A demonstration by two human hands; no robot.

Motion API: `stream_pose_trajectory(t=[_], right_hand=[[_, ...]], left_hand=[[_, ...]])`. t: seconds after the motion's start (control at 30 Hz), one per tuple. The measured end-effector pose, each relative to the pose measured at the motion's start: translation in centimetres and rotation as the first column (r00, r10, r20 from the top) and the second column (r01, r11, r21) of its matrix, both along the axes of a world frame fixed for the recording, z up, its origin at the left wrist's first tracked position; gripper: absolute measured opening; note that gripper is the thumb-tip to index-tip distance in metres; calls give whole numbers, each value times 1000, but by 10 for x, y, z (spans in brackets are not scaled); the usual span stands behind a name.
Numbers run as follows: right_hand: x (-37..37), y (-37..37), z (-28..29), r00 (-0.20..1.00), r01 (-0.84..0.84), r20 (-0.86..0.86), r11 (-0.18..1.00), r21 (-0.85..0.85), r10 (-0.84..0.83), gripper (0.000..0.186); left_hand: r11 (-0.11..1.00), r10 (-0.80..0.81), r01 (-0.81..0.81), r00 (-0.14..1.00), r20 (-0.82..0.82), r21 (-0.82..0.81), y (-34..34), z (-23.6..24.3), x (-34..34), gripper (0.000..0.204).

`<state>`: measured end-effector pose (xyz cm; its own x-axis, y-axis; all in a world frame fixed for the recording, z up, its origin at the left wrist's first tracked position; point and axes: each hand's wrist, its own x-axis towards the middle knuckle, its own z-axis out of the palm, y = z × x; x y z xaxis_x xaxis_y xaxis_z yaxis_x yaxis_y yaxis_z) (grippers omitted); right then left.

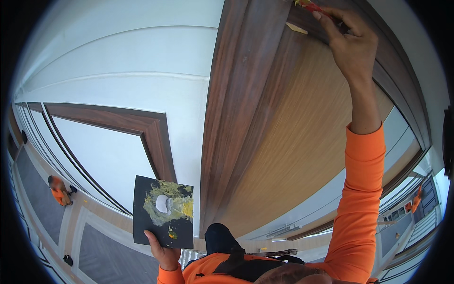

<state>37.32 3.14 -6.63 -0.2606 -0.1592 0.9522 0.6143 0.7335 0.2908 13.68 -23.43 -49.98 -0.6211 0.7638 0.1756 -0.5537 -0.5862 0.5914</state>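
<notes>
My right hand (pixel 350 40) is raised at the top right, its fingers closed on a red scraper (pixel 309 6) with yellow-green paste on it, against the dark wood door trim (pixel 243 71). A small pale patch (pixel 297 28) shows on the trim below it. My left hand (pixel 161 253) grips the lower edge of a dark square board (pixel 146 203), smeared with yellowish-green paste (pixel 182 199) and carrying a white blob or cap (pixel 164 204), which I cannot make out clearly.
A light wood door panel (pixel 288 142) stands inside the trim. A white wall (pixel 142 52) with a dark-framed white panel (pixel 99 146) is to the left. Along the corridor floor (pixel 101 241), a person (pixel 59 189) is at the far left and an orange-clad person (pixel 417 199) is at the far right.
</notes>
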Motion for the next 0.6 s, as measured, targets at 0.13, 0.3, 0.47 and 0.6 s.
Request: stream_pose_trajectory(t=[0.13,0.3,0.47,0.6], right_hand=[[0,7,1,999,37,2,999,-4,-37,16],[1,13,3,1000,-1,24,999,52,-1,17],[-7,7,-2,996,-77,-51,996,33,79,14],[4,7,-5,999,17,-43,1000,13,-16,17]], left_hand=[[1000,12,-12,1000,14,-1,0,1,1,63],[999,35,-35,999,16,-9,2,4,4,63],[999,48,-47,998,28,-25,1,1,3,63],[1000,17,-17,1000,13,-2,1,-1,1,63]])
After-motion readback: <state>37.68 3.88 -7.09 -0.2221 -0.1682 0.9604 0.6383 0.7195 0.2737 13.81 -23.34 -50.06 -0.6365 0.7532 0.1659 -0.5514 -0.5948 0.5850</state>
